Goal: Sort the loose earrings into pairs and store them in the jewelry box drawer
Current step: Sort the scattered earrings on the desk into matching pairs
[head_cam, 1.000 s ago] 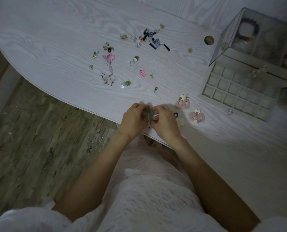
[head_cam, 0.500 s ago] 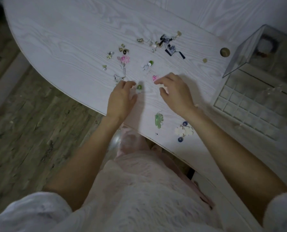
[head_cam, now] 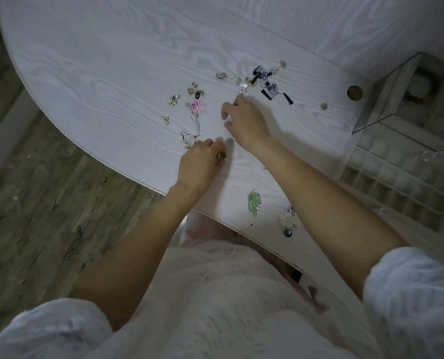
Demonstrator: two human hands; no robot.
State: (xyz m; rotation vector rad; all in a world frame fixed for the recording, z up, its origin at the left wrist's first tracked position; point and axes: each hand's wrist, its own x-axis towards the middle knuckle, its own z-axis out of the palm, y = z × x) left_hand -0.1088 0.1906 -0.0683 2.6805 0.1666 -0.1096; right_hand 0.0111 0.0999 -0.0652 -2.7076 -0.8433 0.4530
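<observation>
In the head view the left hand point(head_cam: 197, 164) pinches a small green-beaded earring point(head_cam: 223, 155) between thumb and fingers point(head_cam: 207, 143) just above the white surface point(head_cam: 99, 73), while the right hand point(head_cam: 247, 120) reaches into the scattered loose earrings point(head_cam: 199, 107), its fingers curled toward something small; whether they already grip it cannot be told. The jewelry box drawer point(head_cam: 397, 174) lies open at the right, a green drop pair point(head_cam: 253, 203) parked near the surface edge. To do this step well, she should probably confirm the match side by side before lifting both, keeping each pinch light on the hooks.
</observation>
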